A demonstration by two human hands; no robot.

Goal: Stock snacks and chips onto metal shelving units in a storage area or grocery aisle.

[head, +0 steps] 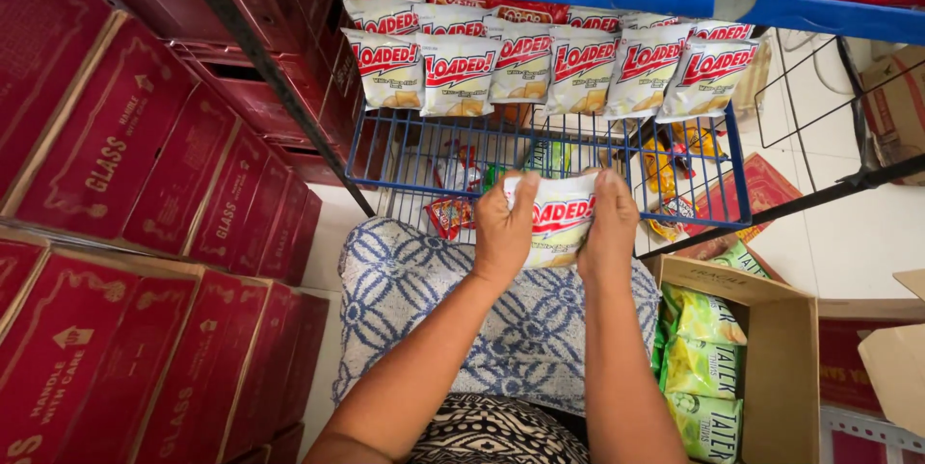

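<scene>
Stocking in progress, as I judge it — a white snack bag (559, 218) with a red banner is held by both hands just at the near edge of the blue wire shelf (737, 185), not yet set down on it. The left hand (503, 228) clasps the bag's left edge, thumb across the front and fingers behind; the right hand (609, 228) clasps the right edge the same way. Both grips are closed on the bag, which stands upright, face toward the wearer.

At the far side of the shelf a row of matching bags (549, 59) already stands upright, overlapping one another, in what looks like two ranks. The near part of the shelf is bare wire, and other packets (453, 213) show through it on a level below.

Pose: both forearms run up from the near edge, roughly parallel and close together, wrists straight, hands level with each other above a blue-and-white patterned cloth (405, 281).

Next move, in my estimate — carry the bag forward over the shelf's low front rail and stand it upright against the front rank, keeping it from tipping on the open wire.

To the right, near, an open cardboard box (785, 329) holds green snack bags (703, 358). Red cartons (116, 165) are stacked along the left.
</scene>
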